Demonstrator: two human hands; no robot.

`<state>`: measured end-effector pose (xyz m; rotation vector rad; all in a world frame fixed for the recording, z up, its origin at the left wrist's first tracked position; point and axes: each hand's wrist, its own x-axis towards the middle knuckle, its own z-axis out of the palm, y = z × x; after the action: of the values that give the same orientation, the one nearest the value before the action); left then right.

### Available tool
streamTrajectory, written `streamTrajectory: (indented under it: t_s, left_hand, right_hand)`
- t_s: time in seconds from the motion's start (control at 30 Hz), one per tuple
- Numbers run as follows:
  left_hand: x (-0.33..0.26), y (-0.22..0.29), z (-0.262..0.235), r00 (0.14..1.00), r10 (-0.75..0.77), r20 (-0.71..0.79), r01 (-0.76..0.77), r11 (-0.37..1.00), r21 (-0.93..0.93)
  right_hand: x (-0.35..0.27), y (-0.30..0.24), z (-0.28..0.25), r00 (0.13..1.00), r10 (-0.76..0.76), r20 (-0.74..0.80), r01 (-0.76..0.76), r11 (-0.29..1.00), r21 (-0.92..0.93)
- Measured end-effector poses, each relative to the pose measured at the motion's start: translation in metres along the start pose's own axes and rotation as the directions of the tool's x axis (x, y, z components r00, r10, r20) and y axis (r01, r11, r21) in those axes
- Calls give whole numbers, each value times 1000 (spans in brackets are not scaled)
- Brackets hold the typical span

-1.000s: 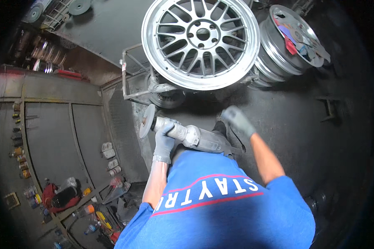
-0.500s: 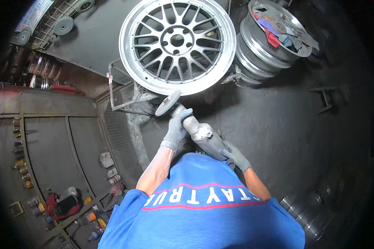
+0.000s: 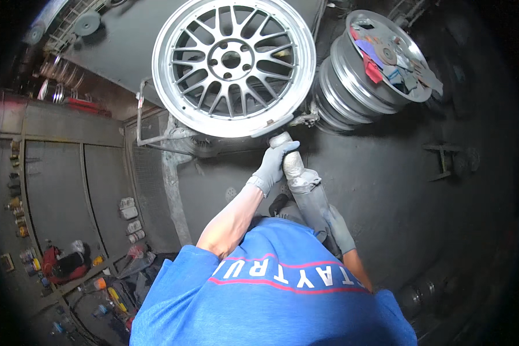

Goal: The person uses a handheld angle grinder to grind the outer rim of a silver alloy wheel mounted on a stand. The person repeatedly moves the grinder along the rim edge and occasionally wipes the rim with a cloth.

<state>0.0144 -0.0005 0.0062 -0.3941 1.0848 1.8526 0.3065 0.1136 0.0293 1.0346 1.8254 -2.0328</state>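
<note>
Wheel (image 3: 234,45) is right ahead, face toward me, raised; its support is mostly hidden, so I'd guess it could rock or slide if pressure lands off-centre on the low rim. Stack (image 3: 363,95) sits just right of it, loose stuff on top; a knock could spill that. Tool (image 3: 312,202) slants up from my middle to the wheel's lower right rim; it could twist or kick if my hold slackens. Left grip (image 3: 273,165) is clamped round its neck, near the working end, so a slip forward could put knuckles on the disc. Right grip (image 3: 338,228) lies along the rear body; fingers partly hidden, can't tell how closed. Disc (image 3: 273,126) overlaps the rim in view, contact unclear; if tilted, its edge could dig in, gouge the metal or catch a spoke. Counts: wheel in front, one; stack, one, at least two wheels in it, lower ones overlap too much for a total; tool, one; grips, two, both gloved; disc on tool, one; red rag (image 3: 373,69) on the stack, one; other bits there too jumbled to count.
</note>
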Motion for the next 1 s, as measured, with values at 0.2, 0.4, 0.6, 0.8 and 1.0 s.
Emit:
streamTrajectory:
  t_s: [0.2, 0.4, 0.6, 0.8, 1.0]
  left_hand:
    - [1, 1, -14, 999, 13, 53, -12, 1000, -18]
    - [-18, 14, -54, 998, -44, 44, 42, 998, 48]
    - [-43, 41, -104, 999, -19, 33, 13, 986, 163]
    - [-63, 76, -134, 996, 89, -31, -78, 963, 258]
    - [-60, 86, -144, 968, 229, -99, -184, 923, 337]
  right_hand:
    - [-3, 14, 21, 995, 54, -81, -47, 995, 92]
    - [-29, -4, 96, 986, 136, -95, -101, 946, 308]
    - [-25, 50, 162, 972, 223, -68, -175, 891, 419]
    - [-15, 33, 212, 981, 194, 9, -179, 887, 425]
    - [-5, 3, 222, 948, 294, 123, -312, 777, 547]
